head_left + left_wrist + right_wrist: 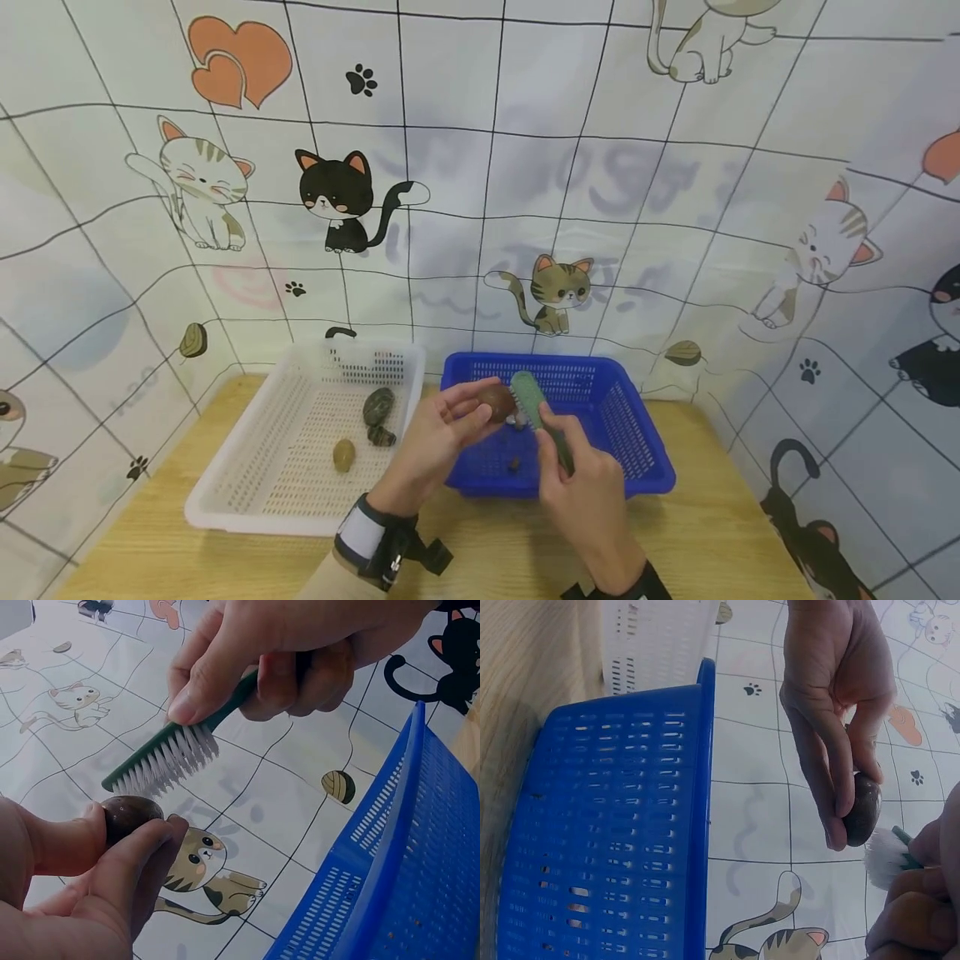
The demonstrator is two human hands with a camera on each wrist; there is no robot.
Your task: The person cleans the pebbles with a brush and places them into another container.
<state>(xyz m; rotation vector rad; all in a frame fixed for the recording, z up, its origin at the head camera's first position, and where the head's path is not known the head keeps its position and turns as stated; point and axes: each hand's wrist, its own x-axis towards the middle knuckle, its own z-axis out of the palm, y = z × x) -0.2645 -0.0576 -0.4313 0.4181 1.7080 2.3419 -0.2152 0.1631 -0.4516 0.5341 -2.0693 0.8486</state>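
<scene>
My left hand [438, 433] pinches a smooth brown stone [497, 402] between thumb and fingers, up over the blue basket [654, 467]. Gripped by its handle in my right hand [585, 492] is a green brush [529, 395]. Its white bristles [166, 761] face the stone and come right up to its top in the left wrist view. From the right wrist view, the stone [863, 810] shows dark and glossy, with the bristles [885, 859] close beside it. Some small pebbles [514, 465] lie in the blue basket, partly hidden behind the hands and brush.
To the left stands a white basket [225, 475] holding a dark green stone [378, 407], a smaller dark striped stone [381, 436] and a yellowish stone [343, 455]. Both baskets rest on a wooden table [480, 542], against a wall covering [450, 167] printed with cats.
</scene>
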